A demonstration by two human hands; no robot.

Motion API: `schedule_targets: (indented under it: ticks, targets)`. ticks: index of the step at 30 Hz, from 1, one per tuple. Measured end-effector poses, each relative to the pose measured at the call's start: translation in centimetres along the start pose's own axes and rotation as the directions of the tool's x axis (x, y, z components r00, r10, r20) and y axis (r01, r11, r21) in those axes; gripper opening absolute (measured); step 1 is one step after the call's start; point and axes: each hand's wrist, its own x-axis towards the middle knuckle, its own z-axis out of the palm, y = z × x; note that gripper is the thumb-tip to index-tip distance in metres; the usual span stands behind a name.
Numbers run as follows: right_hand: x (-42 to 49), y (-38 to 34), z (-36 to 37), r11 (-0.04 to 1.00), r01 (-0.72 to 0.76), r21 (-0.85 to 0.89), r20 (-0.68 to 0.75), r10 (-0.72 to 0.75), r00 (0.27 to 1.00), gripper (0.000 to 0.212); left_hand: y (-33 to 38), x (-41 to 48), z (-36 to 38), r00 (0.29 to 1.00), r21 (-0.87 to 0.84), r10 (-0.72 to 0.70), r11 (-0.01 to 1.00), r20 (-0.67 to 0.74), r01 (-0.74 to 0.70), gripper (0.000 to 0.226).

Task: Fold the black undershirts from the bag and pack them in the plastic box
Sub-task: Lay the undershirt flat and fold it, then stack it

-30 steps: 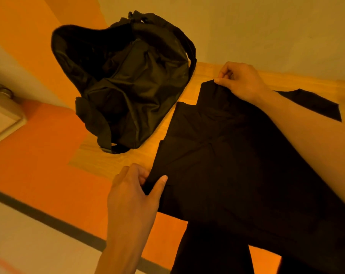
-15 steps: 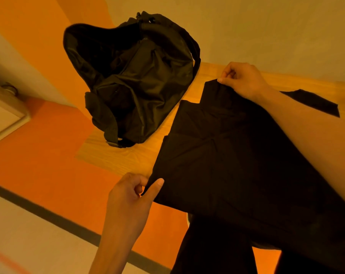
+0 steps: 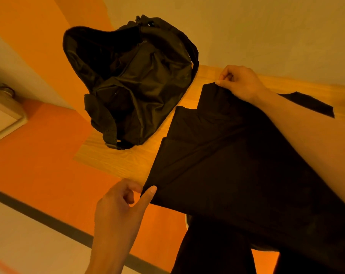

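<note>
Undershirt (image 3: 237, 165) now pulled taut | left hand (image 3: 118, 210) fingers pinch near corner | right hand (image 3: 240, 84) fingers pinch far corner

black undershirt (image 3: 237, 165) spread on table, open black bag (image 3: 136, 84) beside

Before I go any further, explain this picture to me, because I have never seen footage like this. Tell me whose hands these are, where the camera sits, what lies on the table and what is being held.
There is no machine here. A person works with bare hands, and a single camera worn on the head looks forward and down at them. On the wooden table lies a black bag with its mouth open. Beside it a black undershirt is spread out, reaching past the table's near edge. The left hand pinches the shirt's near corner, and the right hand pinches its far corner. No plastic box is in view.
</note>
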Motion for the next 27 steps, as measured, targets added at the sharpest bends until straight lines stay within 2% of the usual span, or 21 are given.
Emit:
schedule_targets:
  ticks: [2,3,6,9,12,13,15,18,24,26,27]
  targets:
    - [-0.8,-0.8,-0.7,0.998,0.043,-0.05,-0.018,-0.044,0.999,0.023,1.6,-0.1,0.1,0.986,0.015,0.122,0.993,-0.116,-0.121,0.026]
    - [-1.6,-1.2,-1.3,0.993,0.07,-0.09,-0.061,-0.076,0.995,0.024,2.7,0.2,0.2,0.967,0.009,0.224,0.975,-0.125,-0.224,0.023]
    - [-6.0,-1.4,-3.1,0.974,0.123,-0.188,-0.151,-0.153,0.977,0.034,6.2,3.6,1.6,0.871,0.129,0.49,0.866,-0.022,-0.484,0.017]
    - [-12.9,0.0,-4.2,0.913,0.065,-0.402,-0.075,-0.103,0.992,0.054,9.3,9.6,5.3,0.795,0.328,0.592,0.73,0.133,-0.599,0.036]
    - [-19.9,1.2,-5.4,0.863,-0.144,-0.485,-0.122,0.097,0.988,0.066,10.7,14.3,8.2,0.756,0.464,0.555,0.598,0.348,-0.653,0.049]
    - [-21.9,1.7,-5.7,0.845,-0.224,-0.485,-0.147,0.174,0.974,0.069,10.8,15.3,8.7,0.75,0.488,0.544,0.572,0.376,-0.659,0.048]
    - [-25.0,2.9,-6.1,0.802,-0.331,-0.497,-0.168,0.286,0.944,0.075,10.9,16.2,9.1,0.743,0.515,0.574,0.546,0.344,-0.661,0.034]
    - [-27.6,4.9,-5.9,0.741,-0.412,-0.53,-0.116,0.418,0.901,0.08,11.4,16.1,9.2,0.742,0.553,0.604,0.526,0.292,-0.646,0.012]
    - [-28.5,5.3,-6.4,0.711,-0.469,-0.523,-0.084,0.505,0.859,0.08,11.7,15.7,9.2,0.784,0.567,0.562,0.567,0.263,-0.597,0.017]
    - [-28.2,4.4,-6.7,0.716,-0.471,-0.516,-0.113,0.488,0.866,0.081,12.4,14.4,9.1,0.732,0.524,0.648,0.557,0.21,-0.644,0.012]
    - [-27.8,3.8,-6.9,0.735,-0.456,-0.502,-0.155,0.442,0.884,0.079,12.8,13.6,9.2,0.678,0.499,0.711,0.526,0.186,-0.688,0.009]
